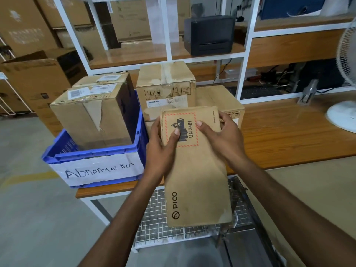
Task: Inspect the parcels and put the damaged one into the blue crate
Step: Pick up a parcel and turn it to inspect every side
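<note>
So I've got this flat brown PICO parcel (196,170) up in both hands, long side pointing away from me. My left hand (163,145) grips its left edge, thumb pressed on the red-bordered UN 3481 battery label, and my right hand (221,137) wraps the right edge near the far end, thumb on top by that same label. The hands sit apart, one per side, both clamped on the parcel. Its edges look scuffed, and the near right corner is worn and frayed.

The far end hangs over the wooden table (289,132); the near end is over a wire mesh rack (154,218) below.

Just left of it on the table is the blue crate (96,155), with a handwritten "Abnormal Bin" sign on the front. There's already a torn cardboard box (92,116) in it, its front paper peeling off. Behind my hands sits a taped box (165,87) with a ripped top edge, and a lower box (217,101) is beside it on the right. A white fan (344,112) is at the far right, and a black printer (210,35) is up on the shelf.
</note>
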`<action>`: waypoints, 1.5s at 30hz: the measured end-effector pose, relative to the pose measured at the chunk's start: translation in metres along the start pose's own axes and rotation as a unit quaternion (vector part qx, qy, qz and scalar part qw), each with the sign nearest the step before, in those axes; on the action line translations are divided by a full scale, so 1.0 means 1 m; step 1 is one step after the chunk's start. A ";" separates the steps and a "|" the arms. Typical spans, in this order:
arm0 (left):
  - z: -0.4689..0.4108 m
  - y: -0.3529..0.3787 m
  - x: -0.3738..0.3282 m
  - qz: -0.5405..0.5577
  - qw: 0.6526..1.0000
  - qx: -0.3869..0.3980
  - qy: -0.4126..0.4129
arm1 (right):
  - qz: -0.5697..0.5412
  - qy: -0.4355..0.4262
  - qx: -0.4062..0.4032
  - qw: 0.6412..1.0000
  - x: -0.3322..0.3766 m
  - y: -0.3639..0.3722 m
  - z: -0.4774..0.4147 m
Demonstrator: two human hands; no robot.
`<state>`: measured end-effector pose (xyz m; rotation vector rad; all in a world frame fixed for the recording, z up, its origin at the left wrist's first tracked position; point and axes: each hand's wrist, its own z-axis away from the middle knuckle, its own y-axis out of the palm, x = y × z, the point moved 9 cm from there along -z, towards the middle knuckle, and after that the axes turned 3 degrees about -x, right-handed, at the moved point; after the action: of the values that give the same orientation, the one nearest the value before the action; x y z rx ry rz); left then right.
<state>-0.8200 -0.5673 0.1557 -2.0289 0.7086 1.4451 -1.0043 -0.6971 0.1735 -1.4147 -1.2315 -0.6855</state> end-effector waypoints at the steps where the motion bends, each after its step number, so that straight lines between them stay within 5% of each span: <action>1: 0.001 0.001 0.001 0.010 1.000 -0.002 0.001 | 0.000 -0.002 0.005 1.000 -0.001 0.001 0.001; 7: -0.015 -0.003 0.007 0.039 0.997 0.064 -0.017 | -0.107 -0.019 0.117 0.987 0.005 0.015 0.002; 15: -0.019 0.002 0.024 0.030 0.986 0.159 -0.049 | -0.063 -0.053 0.166 0.983 -0.023 0.035 0.001; 26: -0.044 -0.014 0.026 -0.088 0.996 -0.012 -0.010 | 0.063 -0.079 0.046 0.994 -0.004 0.042 -0.007; 31: -0.041 -0.018 0.030 -0.184 0.983 0.016 -0.022 | 0.127 -0.006 0.248 0.960 -0.026 0.066 0.023; 37: -0.012 -0.012 0.045 -0.087 0.961 0.199 -0.172 | 0.129 0.010 0.222 0.966 -0.022 0.061 0.023; 45: 0.000 -0.022 0.040 -0.129 0.984 0.087 -0.082 | 0.105 -0.009 0.133 0.985 -0.019 0.052 0.021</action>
<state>-0.7930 -0.5558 0.1206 -1.7709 0.4670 1.3318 -0.9666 -0.6762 0.1333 -1.3040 -1.1215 -0.3499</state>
